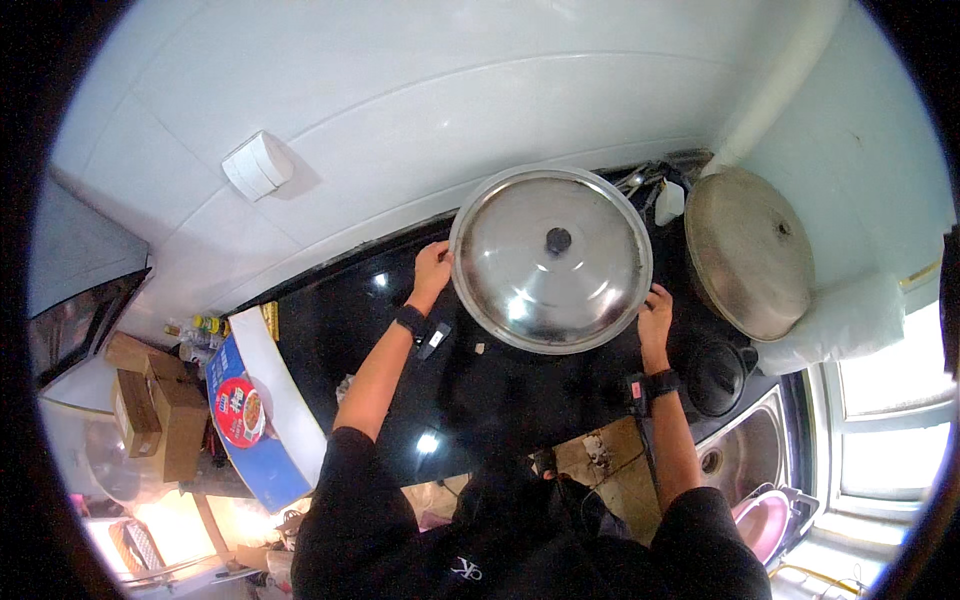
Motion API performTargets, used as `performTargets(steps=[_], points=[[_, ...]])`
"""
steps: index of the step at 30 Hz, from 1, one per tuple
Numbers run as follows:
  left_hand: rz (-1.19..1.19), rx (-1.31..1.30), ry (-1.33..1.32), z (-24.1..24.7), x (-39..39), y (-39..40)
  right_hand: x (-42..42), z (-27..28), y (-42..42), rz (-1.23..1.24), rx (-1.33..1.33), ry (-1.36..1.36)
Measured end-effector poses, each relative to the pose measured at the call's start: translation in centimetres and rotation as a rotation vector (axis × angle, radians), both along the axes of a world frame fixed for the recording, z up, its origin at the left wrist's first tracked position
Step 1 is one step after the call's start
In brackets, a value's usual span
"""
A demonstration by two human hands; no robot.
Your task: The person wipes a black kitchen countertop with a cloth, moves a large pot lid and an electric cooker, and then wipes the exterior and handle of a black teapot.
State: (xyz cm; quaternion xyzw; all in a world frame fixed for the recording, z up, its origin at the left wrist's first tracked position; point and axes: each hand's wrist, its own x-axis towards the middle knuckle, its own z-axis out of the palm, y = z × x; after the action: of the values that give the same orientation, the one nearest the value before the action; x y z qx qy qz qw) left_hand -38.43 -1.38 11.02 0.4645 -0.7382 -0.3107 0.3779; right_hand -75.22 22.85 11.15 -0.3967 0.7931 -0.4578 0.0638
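A large round metal pan with a domed, shiny lid sits on the black countertop, near the wall. The lid has a black knob at its centre. On the left side of the pan, my left hand grips the edge with bent fingers. My right hand holds the opposite side, lower down. What the fingers grip under the rim is partly hidden, and the inside of the pan is covered by the lid. Both wrists wear black straps with small devices.
Against the right wall leans a large dull metal lid. Below it are a black kettle-like vessel and a steel sink with a pink basin. At left stand a blue-and-white carton with a red noodle tub and cardboard boxes.
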Motion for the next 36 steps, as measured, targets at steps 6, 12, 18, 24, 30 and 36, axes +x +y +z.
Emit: performTargets(steps=[6,12,18,24,30,36], points=[[0.027,-0.005,-0.061,-1.5,-1.1,-4.4,-0.8,-1.9,-2.8,-0.038,-0.060,-0.144],[0.045,-0.019,-0.066,-2.5,-2.3,-5.7,-1.0,-2.9,-3.8,-0.028,-0.047,-0.175],[0.042,0.048,-0.051,-2.7,-3.2,-6.3,-1.6,-3.3,-4.0,-0.054,-0.042,-0.154],[0.106,-0.037,0.058,-2.6,-2.9,-7.0,-1.7,-2.1,-4.9,0.065,0.080,-0.058],[0.269,-0.025,0.062,0.0,0.0,5.1,5.7,4.3,-1.7,0.077,-0.120,0.028],[0.158,0.359,0.244,1.5,9.3,29.2,13.7,5.6,7.7,0.532,-0.151,-0.117]])
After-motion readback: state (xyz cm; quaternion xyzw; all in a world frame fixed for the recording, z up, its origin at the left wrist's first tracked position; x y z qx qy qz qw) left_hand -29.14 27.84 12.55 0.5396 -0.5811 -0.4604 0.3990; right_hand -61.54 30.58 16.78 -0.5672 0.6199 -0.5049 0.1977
